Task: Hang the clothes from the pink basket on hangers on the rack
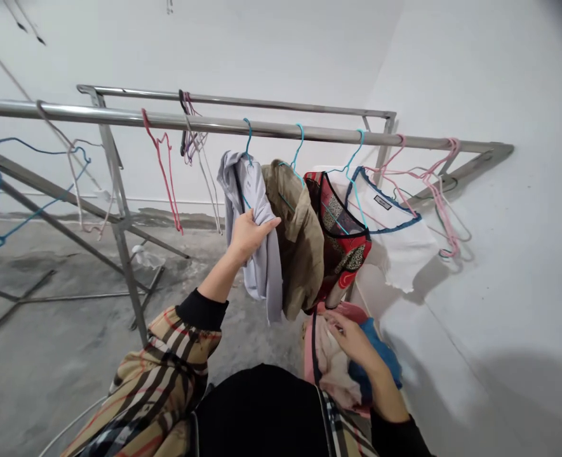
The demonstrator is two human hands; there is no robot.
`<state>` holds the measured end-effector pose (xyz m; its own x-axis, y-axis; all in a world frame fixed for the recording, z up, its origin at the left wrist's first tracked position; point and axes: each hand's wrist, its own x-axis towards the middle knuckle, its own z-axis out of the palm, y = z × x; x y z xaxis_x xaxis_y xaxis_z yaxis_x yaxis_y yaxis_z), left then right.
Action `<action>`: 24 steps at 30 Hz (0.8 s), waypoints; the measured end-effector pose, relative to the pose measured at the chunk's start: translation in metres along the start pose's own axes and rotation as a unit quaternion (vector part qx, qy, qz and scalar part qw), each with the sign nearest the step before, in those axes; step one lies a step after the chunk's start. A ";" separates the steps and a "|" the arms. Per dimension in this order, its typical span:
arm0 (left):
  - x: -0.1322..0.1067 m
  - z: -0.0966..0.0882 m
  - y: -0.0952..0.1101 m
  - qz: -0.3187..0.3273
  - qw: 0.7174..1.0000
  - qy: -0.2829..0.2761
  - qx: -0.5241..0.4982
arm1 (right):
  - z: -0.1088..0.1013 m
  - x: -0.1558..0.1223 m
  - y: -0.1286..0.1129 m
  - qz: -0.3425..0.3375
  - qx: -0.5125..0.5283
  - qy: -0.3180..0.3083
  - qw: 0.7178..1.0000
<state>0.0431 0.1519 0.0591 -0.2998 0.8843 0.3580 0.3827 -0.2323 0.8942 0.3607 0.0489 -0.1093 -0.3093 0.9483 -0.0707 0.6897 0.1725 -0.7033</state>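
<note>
My left hand [251, 236] is on the front of a light grey shirt [260, 270], thumb stretched across the cloth and the other fingers partly hidden in its folds. That shirt hangs from a blue hanger [247, 136] on the front metal rail [275, 129]. Beside it hangs an olive-brown shirt [300, 254], then a red patterned top [345, 254] and a white top with blue trim [395, 235]. Lower down, my right hand [352, 339] is over a pink basket [308, 362], its fingers loosely bent and slightly apart above pale cloth [335, 368].
Blue cloth [380, 352] lies in the basket as well. Pink hangers [445, 197] bunch at the rail's right end, near the white wall. Further left hang a red hanger [163, 171] and a dark blue hanger [33, 149]. A metal rack leg [127, 273] stands on the concrete floor.
</note>
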 end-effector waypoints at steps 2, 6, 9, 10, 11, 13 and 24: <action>-0.008 -0.009 0.004 0.015 1.000 0.016 0.018 | 0.001 0.006 -0.008 -0.018 0.003 -0.028 0.999; -0.028 -0.024 0.013 0.081 0.972 0.093 0.199 | 0.004 0.016 -0.029 -0.045 0.019 -0.077 0.996; -0.040 -0.031 0.011 0.140 0.926 0.143 0.318 | 0.007 0.023 -0.047 -0.060 0.028 -0.094 0.993; -0.043 -0.033 0.008 0.157 0.916 0.155 0.336 | 0.008 0.025 -0.052 -0.063 0.031 -0.097 0.993; -0.045 -0.035 0.004 0.169 0.908 0.164 0.346 | 0.009 0.027 -0.058 -0.067 0.033 -0.101 0.992; -0.047 -0.040 -0.003 0.186 0.899 0.174 0.356 | 0.010 0.032 -0.069 -0.077 0.037 -0.109 0.990; -0.060 -0.068 -0.006 0.190 0.902 0.070 0.382 | 0.022 0.072 -0.135 -0.185 0.048 -0.080 0.978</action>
<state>-0.0007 0.0732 0.0505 -0.1064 0.7277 0.6775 0.9556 -0.1134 0.2719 0.2312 0.0879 -0.0346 -0.6292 0.7712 0.0966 0.4491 0.4621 -0.7647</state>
